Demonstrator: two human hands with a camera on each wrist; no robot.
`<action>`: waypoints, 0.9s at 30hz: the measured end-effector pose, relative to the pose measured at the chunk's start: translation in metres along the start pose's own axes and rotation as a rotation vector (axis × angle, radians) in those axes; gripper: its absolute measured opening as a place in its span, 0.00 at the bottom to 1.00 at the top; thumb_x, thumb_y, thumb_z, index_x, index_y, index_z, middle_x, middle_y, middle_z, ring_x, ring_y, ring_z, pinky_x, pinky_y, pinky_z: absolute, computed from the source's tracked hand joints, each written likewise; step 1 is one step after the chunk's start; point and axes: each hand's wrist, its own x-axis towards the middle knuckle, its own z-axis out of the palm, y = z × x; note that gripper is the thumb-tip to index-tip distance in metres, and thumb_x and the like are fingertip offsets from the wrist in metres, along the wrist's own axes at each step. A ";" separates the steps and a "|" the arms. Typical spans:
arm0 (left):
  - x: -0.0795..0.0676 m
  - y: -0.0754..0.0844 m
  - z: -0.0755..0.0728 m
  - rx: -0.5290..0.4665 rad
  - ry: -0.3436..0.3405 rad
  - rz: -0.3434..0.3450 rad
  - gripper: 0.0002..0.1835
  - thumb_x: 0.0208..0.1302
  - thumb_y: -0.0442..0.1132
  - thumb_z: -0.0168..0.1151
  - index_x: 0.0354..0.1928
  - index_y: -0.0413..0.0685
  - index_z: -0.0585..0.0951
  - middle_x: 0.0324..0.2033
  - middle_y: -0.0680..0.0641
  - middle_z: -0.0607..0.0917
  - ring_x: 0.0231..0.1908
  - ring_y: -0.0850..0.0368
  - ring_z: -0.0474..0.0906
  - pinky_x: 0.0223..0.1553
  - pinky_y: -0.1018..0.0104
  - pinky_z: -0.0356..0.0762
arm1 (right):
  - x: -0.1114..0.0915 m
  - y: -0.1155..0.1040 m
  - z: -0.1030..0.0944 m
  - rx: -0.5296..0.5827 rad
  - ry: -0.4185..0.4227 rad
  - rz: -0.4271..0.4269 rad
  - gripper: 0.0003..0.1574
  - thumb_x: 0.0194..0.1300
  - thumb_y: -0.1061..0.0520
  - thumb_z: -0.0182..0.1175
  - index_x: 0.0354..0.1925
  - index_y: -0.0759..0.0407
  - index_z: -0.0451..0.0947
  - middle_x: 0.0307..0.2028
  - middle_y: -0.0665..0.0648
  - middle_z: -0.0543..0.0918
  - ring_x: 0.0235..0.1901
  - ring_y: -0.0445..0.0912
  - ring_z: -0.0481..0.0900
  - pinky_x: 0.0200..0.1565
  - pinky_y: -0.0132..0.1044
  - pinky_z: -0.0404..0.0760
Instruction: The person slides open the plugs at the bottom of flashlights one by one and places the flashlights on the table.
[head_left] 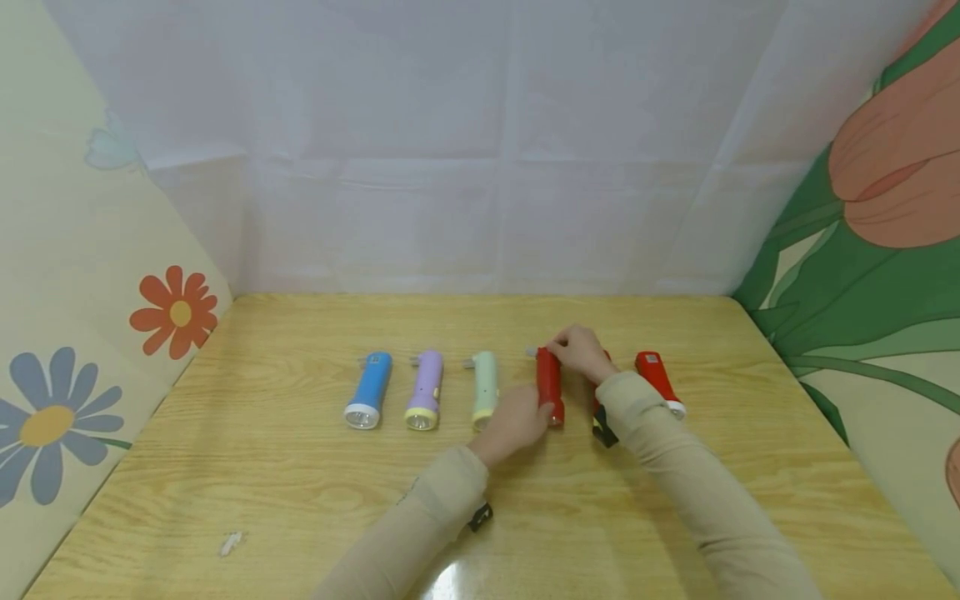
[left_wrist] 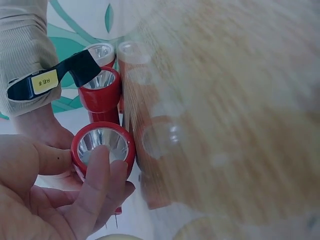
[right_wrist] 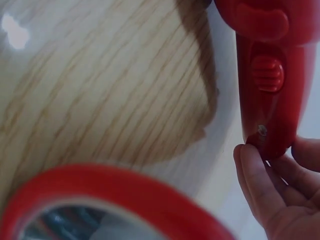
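Note:
A red flashlight (head_left: 550,385) lies on the table with its lens end toward me. My left hand (head_left: 516,423) holds its lens end; in the left wrist view, fingers (left_wrist: 97,170) cross in front of the shiny reflector. At the tail end, my right hand (head_left: 579,350) pinches the flashlight between fingers and thumb, seen also in the right wrist view around the red body (right_wrist: 272,95). A pale metal plug (head_left: 532,352) juts out left of the tail. Just to the right, a second red flashlight (left_wrist: 102,95) is partly hidden by my right forearm in the head view.
To the left stand in a row a blue flashlight (head_left: 371,387), a purple one (head_left: 427,385) and a light green one (head_left: 485,383). A red flashlight with a white rim (head_left: 654,375) lies at the right, beside my sleeve. A small pale scrap (head_left: 231,543) marks the table's front left.

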 end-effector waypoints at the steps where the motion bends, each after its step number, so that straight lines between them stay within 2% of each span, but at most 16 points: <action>1: 0.000 0.000 0.000 0.004 0.001 -0.001 0.10 0.65 0.39 0.51 0.27 0.43 0.74 0.16 0.52 0.71 0.15 0.61 0.66 0.14 0.72 0.65 | 0.000 0.000 0.000 -0.008 -0.001 -0.001 0.14 0.61 0.60 0.54 0.34 0.71 0.81 0.26 0.59 0.80 0.24 0.46 0.71 0.25 0.31 0.69; 14: 0.002 0.001 0.000 0.034 0.012 0.027 0.08 0.64 0.37 0.51 0.29 0.43 0.74 0.17 0.52 0.72 0.17 0.61 0.67 0.18 0.72 0.65 | 0.003 0.004 0.001 -0.038 -0.008 -0.020 0.13 0.60 0.60 0.55 0.35 0.71 0.81 0.32 0.64 0.82 0.29 0.50 0.74 0.32 0.37 0.73; 21: 0.001 0.002 -0.001 0.094 0.024 0.037 0.08 0.64 0.38 0.52 0.30 0.41 0.75 0.19 0.50 0.72 0.19 0.60 0.68 0.18 0.71 0.65 | 0.004 0.006 0.003 -0.036 -0.010 -0.029 0.13 0.60 0.60 0.56 0.34 0.71 0.81 0.32 0.64 0.82 0.29 0.50 0.74 0.33 0.38 0.73; 27: 0.001 0.001 -0.001 0.079 0.018 0.038 0.07 0.64 0.38 0.52 0.33 0.40 0.75 0.20 0.50 0.74 0.18 0.60 0.68 0.18 0.72 0.66 | 0.006 0.006 0.003 -0.031 -0.023 -0.026 0.13 0.61 0.60 0.55 0.34 0.71 0.81 0.33 0.64 0.82 0.31 0.51 0.75 0.35 0.40 0.74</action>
